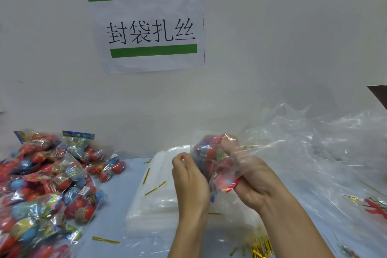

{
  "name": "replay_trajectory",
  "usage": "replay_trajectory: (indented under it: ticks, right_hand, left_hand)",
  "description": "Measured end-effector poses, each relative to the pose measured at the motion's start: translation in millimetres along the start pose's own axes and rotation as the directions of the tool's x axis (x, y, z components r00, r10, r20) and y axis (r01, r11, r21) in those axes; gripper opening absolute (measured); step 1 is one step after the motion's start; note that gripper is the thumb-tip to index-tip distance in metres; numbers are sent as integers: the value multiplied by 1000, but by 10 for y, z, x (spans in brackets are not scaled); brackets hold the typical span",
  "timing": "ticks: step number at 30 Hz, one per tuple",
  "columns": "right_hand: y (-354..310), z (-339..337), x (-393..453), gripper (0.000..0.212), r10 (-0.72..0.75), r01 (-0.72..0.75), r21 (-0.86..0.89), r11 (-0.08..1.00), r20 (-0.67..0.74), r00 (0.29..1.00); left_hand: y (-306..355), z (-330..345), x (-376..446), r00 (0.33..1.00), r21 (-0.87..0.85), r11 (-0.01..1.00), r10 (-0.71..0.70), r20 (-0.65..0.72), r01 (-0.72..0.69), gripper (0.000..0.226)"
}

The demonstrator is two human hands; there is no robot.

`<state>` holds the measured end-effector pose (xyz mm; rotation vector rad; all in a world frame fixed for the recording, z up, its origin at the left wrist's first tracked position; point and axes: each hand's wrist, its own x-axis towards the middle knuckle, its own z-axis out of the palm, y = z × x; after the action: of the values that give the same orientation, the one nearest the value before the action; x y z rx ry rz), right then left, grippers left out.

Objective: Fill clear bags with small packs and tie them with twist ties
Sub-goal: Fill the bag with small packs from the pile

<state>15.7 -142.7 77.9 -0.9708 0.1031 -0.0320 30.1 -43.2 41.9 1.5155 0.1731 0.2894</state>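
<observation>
Gripping a thin clear plastic bag (219,165) of red and blue small packs above the pale blue table (117,205), the left hand (189,182) pinches one edge; the right hand (251,180) clasps the other side. Flat clear bags (155,199) lie stacked beneath, gold twist ties (260,248) near the wrists, loose packs (46,184) heaped left.

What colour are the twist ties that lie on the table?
Shiny gold; the head view shows loose twist ties on the light blue table.

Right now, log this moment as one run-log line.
stage: filling | left hand: grips clear bag | right hand: inside bag, pushing small pack | twist ties: loose on table
</observation>
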Motion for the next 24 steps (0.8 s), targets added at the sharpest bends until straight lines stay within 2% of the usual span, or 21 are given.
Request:
replay_trajectory:
  ticks: [2, 6, 8, 10, 12, 14, 16, 18, 21, 24]
  right_hand:
    - [24, 30, -14, 38, -19, 20, -31, 999, 9, 1000]
    - [47, 83, -31, 42, -68, 58, -93, 994, -112, 991]
    - [50, 86, -23, 42, -92, 73, -118, 990, -157, 983]
    - [45, 86, -18, 34, -103, 86, -118, 989, -146, 984]
    - [42, 87, -22, 31, -91, 83, -86, 993, -89, 992]
    - [47, 84, -28, 35, -72, 70, -71, 995, -29, 997]
    - [67, 70, -30, 34, -74, 76, -56, 996, 31, 997]
    - [85, 61, -26, 25, -67, 67, -2, 998, 73, 995]
    - [113, 53, -26, 24, -43, 37, 99, 994, 58, 997]
    - [159, 14, -39, 26, 11, -40, 346, 937, 85, 996]
  left_hand:
    - [-43, 32, -14, 995, -26, 995, 95, -9, -95, 24]
    - [-89, 38, 5, 986, -41, 985, 165, -21, -166, 23]
    - [-85, 15, 18, 977, 17, 979, 205, -63, -204, 20]
    - [-36, -33, 10, 945, 123, 945, 313, -91, -301, 25]
    - [59, -74, -10, 898, 183, 883, 439, 4, -432, 31]
    - [164, -87, -31, 850, 246, 814, 504, 155, -527, 35]
    - [242, -77, -45, 803, 295, 747, 538, 257, -595, 24]
    - [293, -63, -53, 777, 287, 725, 556, 294, -627, 13]
    - [356, -30, -90, 718, 272, 670, 592, 366, -691, 23]
    - [392, 33, -177, 635, 259, 588, 633, 442, -766, 26]
